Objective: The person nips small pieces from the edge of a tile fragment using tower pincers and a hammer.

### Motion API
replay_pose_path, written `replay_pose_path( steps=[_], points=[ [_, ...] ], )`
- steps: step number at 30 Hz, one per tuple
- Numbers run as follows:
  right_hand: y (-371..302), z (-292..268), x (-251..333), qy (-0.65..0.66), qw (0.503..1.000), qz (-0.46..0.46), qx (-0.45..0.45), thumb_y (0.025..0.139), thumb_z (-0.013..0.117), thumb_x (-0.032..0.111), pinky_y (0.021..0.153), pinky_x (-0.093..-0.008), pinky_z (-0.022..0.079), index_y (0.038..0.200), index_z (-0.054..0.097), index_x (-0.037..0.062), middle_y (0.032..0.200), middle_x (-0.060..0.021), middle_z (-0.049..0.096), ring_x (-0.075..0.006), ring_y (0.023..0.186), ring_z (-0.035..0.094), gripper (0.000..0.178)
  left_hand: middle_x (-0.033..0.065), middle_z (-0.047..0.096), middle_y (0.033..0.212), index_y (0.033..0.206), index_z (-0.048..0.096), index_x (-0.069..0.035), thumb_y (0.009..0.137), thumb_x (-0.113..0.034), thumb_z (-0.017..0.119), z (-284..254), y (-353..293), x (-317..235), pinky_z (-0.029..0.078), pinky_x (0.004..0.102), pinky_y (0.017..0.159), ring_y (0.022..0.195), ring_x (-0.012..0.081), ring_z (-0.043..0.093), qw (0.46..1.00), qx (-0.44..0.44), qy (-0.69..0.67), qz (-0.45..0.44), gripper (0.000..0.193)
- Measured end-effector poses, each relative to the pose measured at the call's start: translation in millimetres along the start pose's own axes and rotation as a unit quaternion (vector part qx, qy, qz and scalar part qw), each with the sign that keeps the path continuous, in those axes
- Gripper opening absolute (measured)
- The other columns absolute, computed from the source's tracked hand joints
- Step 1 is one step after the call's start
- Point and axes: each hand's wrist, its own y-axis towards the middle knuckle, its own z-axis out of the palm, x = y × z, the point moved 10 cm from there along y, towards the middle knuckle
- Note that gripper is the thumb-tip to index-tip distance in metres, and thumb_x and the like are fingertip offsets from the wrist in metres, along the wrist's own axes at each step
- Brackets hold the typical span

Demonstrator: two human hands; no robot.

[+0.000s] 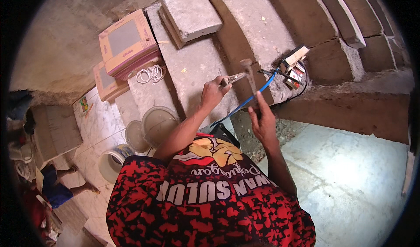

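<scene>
In left hand (213, 93), gripped: a metal tool (236, 77). In right hand (264, 123), gripped: a hammer (252, 79) (a bit blurry). Might bop left hand, just beside, if swung crooked.

An indoor building site, shown by raw concrete steps (192, 63), stacked cardboard boxes (127, 39) and dusty buckets (106, 170)

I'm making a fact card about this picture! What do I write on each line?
Left hand: holds a pliers-like tool
Right hand: holds a hammer-like tool, blurred
Close by: blue cable
On a step: pale slab
To the left: boxes, coiled white cord, buckets
Someone else: bare legs, far left
</scene>
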Motion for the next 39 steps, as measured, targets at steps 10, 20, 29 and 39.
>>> replay_pose_path(
  steps=[10,20,29,39],
  points=[
    [-4.8,-62.1,55.2,0.037,0.97,-0.135,-0.198,0.083,0.062,0.005,0.064,-0.0288,0.045,0.098,0.05,0.0015,0.079,-0.0114,0.054,-0.0135,0.073,0.055,0.019,0.0196,0.066,0.088,0.107,0.062,-0.007,0.079,-0.02,0.07,12.3,4.1,-7.8,0.052,0.0396,0.068,0.079,0.035,0.066,1.0,0.026,-0.002,0.005,0.032],
    [-2.1,-35.2,47.6,-0.21,0.967,-0.1,-0.105,0.082,0.06,0.002,0.048,-0.0319,0.042,0.09,0.048,0.0061,0.064,-0.0098,0.05,-0.0219,0.051,0.05,0.015,0.0186,0.067,0.088,0.104,0.063,-0.006,0.079,-0.018,0.069,43.9,0.6,9.0,0.052,0.0395,0.071,0.082,0.0331,0.066,0.995,0.029,0.056,0.078,0.028],
    [-8.7,-14.4,-43.2,-0.205,0.977,0.028,-0.054,0.082,0.062,0.002,0.054,-0.032,0.047,0.096,0.05,0.0067,0.068,-0.0131,0.056,-0.0221,0.059,0.059,0.019,0.0195,0.067,0.091,0.106,0.062,-0.006,0.079,-0.019,0.069,31.1,10.1,-19.4,0.052,0.0393,0.071,0.083,0.0338,0.066,0.999,0.051,0.006,-0.001,0.031],
    [-15.2,-19.7,-38.9,-0.223,0.97,-0.04,-0.093,0.085,0.055,0.002,0.058,-0.0322,0.046,0.096,0.049,0.0046,0.08,-0.0117,0.052,-0.0199,0.064,0.052,0.013,0.0199,0.066,0.092,0.107,0.062,-0.007,0.078,-0.017,0.07,42.0,5.2,-18.4,0.052,0.0397,0.075,0.087,0.0347,0.065,0.997,0.065,-0.02,0.04,0.032]
  ],
)
